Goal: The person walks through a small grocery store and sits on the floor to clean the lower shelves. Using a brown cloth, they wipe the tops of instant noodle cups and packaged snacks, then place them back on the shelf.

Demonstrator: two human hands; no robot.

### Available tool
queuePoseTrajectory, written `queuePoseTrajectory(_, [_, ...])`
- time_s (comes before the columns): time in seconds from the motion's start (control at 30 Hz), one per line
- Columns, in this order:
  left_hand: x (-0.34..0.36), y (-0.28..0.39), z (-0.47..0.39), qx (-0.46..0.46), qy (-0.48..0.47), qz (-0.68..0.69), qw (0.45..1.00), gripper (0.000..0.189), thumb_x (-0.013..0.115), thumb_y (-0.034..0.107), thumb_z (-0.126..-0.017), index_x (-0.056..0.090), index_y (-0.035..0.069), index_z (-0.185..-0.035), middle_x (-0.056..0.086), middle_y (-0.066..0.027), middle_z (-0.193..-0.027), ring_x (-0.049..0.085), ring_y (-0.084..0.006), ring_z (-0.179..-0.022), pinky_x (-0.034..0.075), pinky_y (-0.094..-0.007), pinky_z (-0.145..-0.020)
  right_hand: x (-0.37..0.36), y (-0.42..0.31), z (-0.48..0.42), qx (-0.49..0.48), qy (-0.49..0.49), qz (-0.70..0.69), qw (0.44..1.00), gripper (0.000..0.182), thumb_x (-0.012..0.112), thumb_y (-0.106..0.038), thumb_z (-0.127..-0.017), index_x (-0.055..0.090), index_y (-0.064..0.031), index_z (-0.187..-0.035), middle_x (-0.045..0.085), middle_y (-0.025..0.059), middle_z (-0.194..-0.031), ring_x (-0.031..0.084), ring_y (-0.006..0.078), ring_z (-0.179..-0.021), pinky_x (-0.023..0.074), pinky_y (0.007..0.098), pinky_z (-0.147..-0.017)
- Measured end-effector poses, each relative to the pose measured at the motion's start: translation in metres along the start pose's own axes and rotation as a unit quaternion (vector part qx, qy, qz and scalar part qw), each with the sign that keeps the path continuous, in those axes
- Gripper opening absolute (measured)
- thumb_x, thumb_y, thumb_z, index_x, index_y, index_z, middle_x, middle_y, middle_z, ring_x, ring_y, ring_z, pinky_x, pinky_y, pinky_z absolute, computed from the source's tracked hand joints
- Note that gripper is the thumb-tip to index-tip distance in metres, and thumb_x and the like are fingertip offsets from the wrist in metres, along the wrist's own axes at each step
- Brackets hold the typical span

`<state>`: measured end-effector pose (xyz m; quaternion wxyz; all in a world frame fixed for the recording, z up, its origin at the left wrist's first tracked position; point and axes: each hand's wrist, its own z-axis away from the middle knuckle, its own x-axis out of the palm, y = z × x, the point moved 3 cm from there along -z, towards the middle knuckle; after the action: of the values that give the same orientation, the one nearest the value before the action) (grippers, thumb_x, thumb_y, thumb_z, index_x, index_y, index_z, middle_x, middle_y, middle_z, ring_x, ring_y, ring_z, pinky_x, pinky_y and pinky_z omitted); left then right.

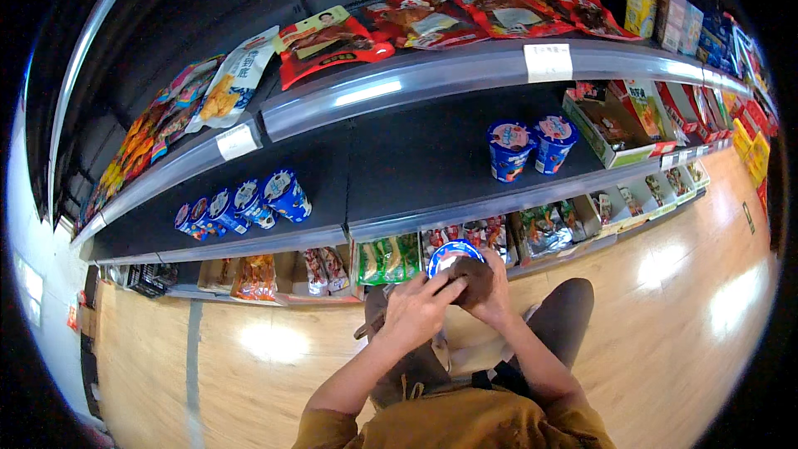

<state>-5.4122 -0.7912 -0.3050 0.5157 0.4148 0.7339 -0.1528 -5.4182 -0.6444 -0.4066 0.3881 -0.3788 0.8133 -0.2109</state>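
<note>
A cup with a blue rim and a pale lid (454, 254) is held in front of my knees, at the shelf's front. My right hand (492, 290) grips it from the right side. Over the near part of its lid lies a dark brown cloth (475, 279). My left hand (419, 307) has its fingers on that cloth, against the lid. Much of the cup's wall is hidden by the hands and cloth. On the middle shelf (405, 159), two blue snack cups (510, 151) stand at the right, and a row of several blue cups (247, 202) stands at the left.
The upper shelf carries red snack bags (424, 20), a white bag (235, 78) and a yellow box (641, 1). A price label (548, 62) hangs on its edge. Open cartons of packets (548, 227) fill the bottom level. Wooden flooring (262, 380) surrounds my bent legs (558, 318).
</note>
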Motion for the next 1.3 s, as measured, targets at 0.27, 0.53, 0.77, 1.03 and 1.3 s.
queuePoseTrajectory(0.27, [0.001, -0.043, -0.002, -0.142, 0.058, -0.059, 0.986, 0.036, 0.057, 0.005, -0.07, 0.058, 0.013, -0.106, 0.057, -0.0046, -0.102, 0.057, -0.0277, -0.077, 0.048, -0.0399, -0.062, -0.018, 0.005, 0.013, 0.058, 0.058, -0.027, 0.996, 0.086, 0.082, -0.017, -0.05, 0.034, -0.0025, -0.12, 0.045, 0.0176, -0.112, 0.046, 0.0335, -0.104, 0.0378, 0.0396, -0.089])
queuePoseTrajectory(0.53, [0.006, 0.009, 0.004, -0.035, 0.004, 0.012, 0.999, 0.037, 0.06, 0.004, -0.067, 0.061, 0.013, -0.103, 0.059, -0.0065, -0.1, 0.057, -0.0284, -0.076, 0.048, -0.0375, -0.062, -0.019, 0.003, -0.001, 0.088, 0.058, -0.016, 0.994, 0.089, 0.084, -0.023, -0.05, 0.033, -0.0019, -0.12, 0.044, 0.0176, -0.11, 0.048, 0.0319, -0.101, 0.0402, 0.0389, -0.087])
queuePoseTrajectory(0.77, [0.004, -0.036, 0.011, -0.122, 0.071, -0.09, 0.986, 0.039, 0.059, 0.001, -0.064, 0.061, 0.014, -0.101, 0.059, -0.004, -0.103, 0.056, -0.0277, -0.073, 0.048, -0.0371, -0.057, -0.008, 0.027, 0.014, 0.165, 0.074, -0.074, 0.981, 0.089, 0.084, -0.023, -0.049, 0.033, -0.0031, -0.12, 0.049, 0.0134, -0.109, 0.051, 0.0244, -0.102, 0.0426, 0.0348, -0.087])
queuePoseTrajectory(1.03, [0.026, -0.053, 0.056, -0.279, 0.062, 0.176, 0.942, 0.044, 0.064, 0.005, -0.068, 0.058, 0.008, -0.111, 0.057, -0.017, -0.111, 0.054, -0.0321, -0.103, 0.044, -0.0352, -0.085, -0.013, 0.013, -0.048, 0.166, 0.104, -0.03, 0.98, 0.084, 0.082, -0.026, -0.045, 0.044, -0.0019, -0.116, 0.051, 0.0167, -0.111, 0.047, 0.0351, -0.101, 0.0378, 0.0433, -0.088])
queuePoseTrajectory(1.3, [0.023, -0.051, 0.077, -0.331, 0.053, 0.269, 0.903, 0.04, 0.064, 0.004, -0.069, 0.057, 0.002, -0.108, 0.057, -0.0178, -0.108, 0.055, -0.0316, -0.1, 0.043, -0.0326, -0.085, 0.014, 0.04, -0.14, 0.187, 0.145, 0.026, 0.971, 0.085, 0.079, -0.03, -0.051, 0.04, 0.0027, -0.119, 0.053, 0.0196, -0.108, 0.046, 0.0373, -0.101, 0.0385, 0.0419, -0.088])
